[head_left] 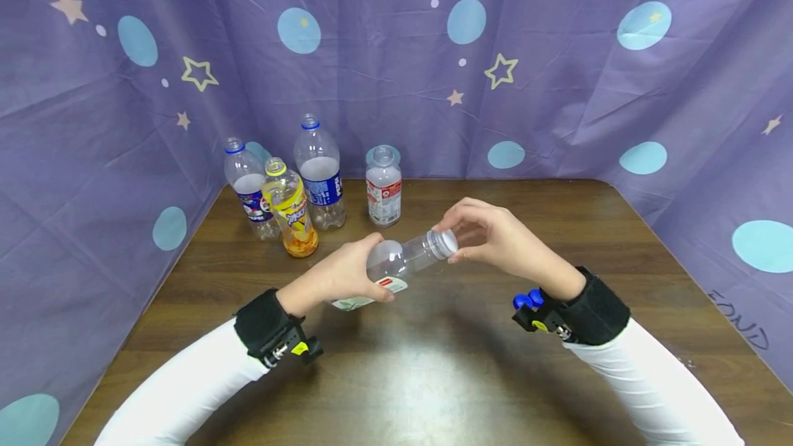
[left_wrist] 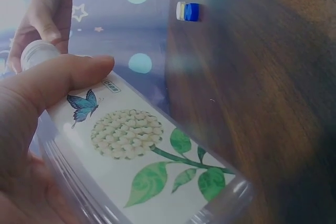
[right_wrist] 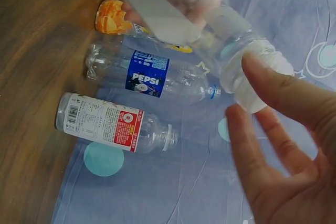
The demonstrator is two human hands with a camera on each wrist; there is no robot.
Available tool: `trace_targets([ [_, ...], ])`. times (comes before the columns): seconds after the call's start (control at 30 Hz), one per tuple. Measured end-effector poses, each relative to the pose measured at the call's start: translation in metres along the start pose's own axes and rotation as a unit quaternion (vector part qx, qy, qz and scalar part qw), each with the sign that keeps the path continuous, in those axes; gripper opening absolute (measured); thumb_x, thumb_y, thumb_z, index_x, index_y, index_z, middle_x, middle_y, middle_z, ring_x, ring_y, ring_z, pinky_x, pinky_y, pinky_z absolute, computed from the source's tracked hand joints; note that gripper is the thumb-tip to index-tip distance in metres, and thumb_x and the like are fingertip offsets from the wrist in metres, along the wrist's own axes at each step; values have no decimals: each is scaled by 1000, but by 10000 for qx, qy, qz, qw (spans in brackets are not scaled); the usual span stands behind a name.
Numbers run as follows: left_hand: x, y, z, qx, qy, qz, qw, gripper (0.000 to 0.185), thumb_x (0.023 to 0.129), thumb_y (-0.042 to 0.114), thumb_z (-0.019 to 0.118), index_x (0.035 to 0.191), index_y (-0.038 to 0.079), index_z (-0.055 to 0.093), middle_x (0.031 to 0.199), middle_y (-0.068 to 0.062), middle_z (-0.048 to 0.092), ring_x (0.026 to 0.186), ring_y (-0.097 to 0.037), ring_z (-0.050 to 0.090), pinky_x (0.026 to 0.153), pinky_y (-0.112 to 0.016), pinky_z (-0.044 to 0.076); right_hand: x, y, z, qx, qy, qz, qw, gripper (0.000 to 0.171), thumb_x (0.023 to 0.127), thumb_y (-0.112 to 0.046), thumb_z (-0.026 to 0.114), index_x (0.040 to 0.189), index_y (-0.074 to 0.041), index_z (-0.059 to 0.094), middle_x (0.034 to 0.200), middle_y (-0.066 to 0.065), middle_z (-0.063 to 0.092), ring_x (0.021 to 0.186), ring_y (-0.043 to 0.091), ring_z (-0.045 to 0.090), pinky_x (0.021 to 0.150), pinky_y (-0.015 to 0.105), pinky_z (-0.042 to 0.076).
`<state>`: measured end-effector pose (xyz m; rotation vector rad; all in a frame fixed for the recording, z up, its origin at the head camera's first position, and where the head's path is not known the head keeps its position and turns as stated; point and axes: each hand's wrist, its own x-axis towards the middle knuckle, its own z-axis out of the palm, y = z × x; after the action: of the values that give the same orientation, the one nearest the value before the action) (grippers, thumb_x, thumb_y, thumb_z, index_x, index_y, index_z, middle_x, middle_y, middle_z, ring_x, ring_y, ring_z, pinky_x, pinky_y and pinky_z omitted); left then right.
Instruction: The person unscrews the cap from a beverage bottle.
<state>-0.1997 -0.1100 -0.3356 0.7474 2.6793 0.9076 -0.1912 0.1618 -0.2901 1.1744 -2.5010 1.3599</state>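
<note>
A clear empty bottle [head_left: 396, 267] lies tilted above the tabletop [head_left: 434, 377] at frame centre, its body wrapped by the left hand [head_left: 341, 274]. The right hand [head_left: 495, 236] pinches its white cap [head_left: 443, 243] with fingertips. Four other bottles [head_left: 310, 184] stand at the upper left, near the purple curtain [head_left: 557, 74].

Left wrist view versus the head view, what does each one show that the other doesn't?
Only the left wrist view shows the held bottle's label art, a butterfly and a white flower cluster with green leaves. Only the head view shows both sleeved arms, the four bottles standing at the table's back left, and the right hand at the white cap. Both show the left hand gripping the clear bottle above the table.
</note>
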Motion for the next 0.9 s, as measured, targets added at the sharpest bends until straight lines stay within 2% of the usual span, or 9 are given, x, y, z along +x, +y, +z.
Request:
trace_targets([
  [0.13, 0, 1, -1, -92, -67, 66, 9999, 73, 61, 34, 88, 118, 8, 51, 103, -11, 66, 85, -19, 61, 73, -34, 51, 0, 3, 1, -25, 87, -405, 9991, 37, 69, 13, 78, 101, -4, 69, 108, 9, 61, 102, 8, 59, 83, 29, 56],
  [0.23, 0, 1, -1, -111, -93, 88, 9999, 73, 61, 34, 88, 118, 8, 51, 105, -14, 66, 85, -19, 61, 73, -33, 51, 1, 4, 1, 11, 9, -521, 9986, 37, 69, 15, 76, 100, -5, 69, 109, 9, 61, 105, 8, 58, 85, 29, 55],
  [0.37, -1, 0, -1, -99, -101, 55, 9999, 74, 60, 35, 88, 119, 8, 51, 106, -14, 66, 86, -19, 61, 74, -34, 51, 2, 5, 2, 321, -160, -416, 9985, 39, 68, 7, 82, 102, -6, 68, 111, 8, 60, 107, 11, 57, 88, 29, 54],
  [0.5, 0, 0, 1, -192, -107, 94, 9997, 73, 60, 34, 88, 117, 8, 52, 103, -12, 66, 86, -23, 63, 72, -33, 51, 1, 4, 4, 360, 79, -180, 9992, 31, 72, -4, 82, 100, -9, 69, 108, 6, 62, 104, 13, 59, 83, 30, 56],
  [0.6, 0, 1, 3, -267, -92, 128, 9995, 70, 61, 34, 87, 115, 8, 52, 99, -10, 66, 85, -24, 63, 71, -32, 51, 1, 3, 5, 105, 294, 196, 9993, 26, 79, -8, 78, 103, -8, 67, 107, 5, 64, 97, 15, 62, 75, 30, 57],
  [0.73, 0, 3, 3, -233, -64, 105, 9997, 68, 61, 34, 87, 114, 9, 52, 98, -8, 66, 83, -21, 63, 71, -32, 51, 2, 0, 4, -322, 289, 1028, 9938, 36, 81, -18, 78, 111, -9, 60, 105, 4, 65, 90, 16, 63, 72, 29, 56],
  [0.8, -1, 4, 3, -189, -58, 104, 9998, 69, 61, 34, 87, 115, 9, 52, 99, -9, 66, 82, -19, 62, 71, -32, 51, 2, -2, 3, -499, 225, 1419, 9884, 36, 81, -24, 78, 109, -11, 59, 98, 4, 66, 84, 17, 63, 69, 28, 55],
  [0.9, -1, 4, 3, -152, -58, 96, 9998, 69, 61, 34, 87, 115, 9, 52, 100, -11, 66, 82, -18, 61, 71, -32, 51, 2, -4, 2, -566, 116, 1760, 9827, 31, 81, -29, 78, 100, -12, 59, 85, 4, 64, 72, 17, 62, 62, 29, 53],
])
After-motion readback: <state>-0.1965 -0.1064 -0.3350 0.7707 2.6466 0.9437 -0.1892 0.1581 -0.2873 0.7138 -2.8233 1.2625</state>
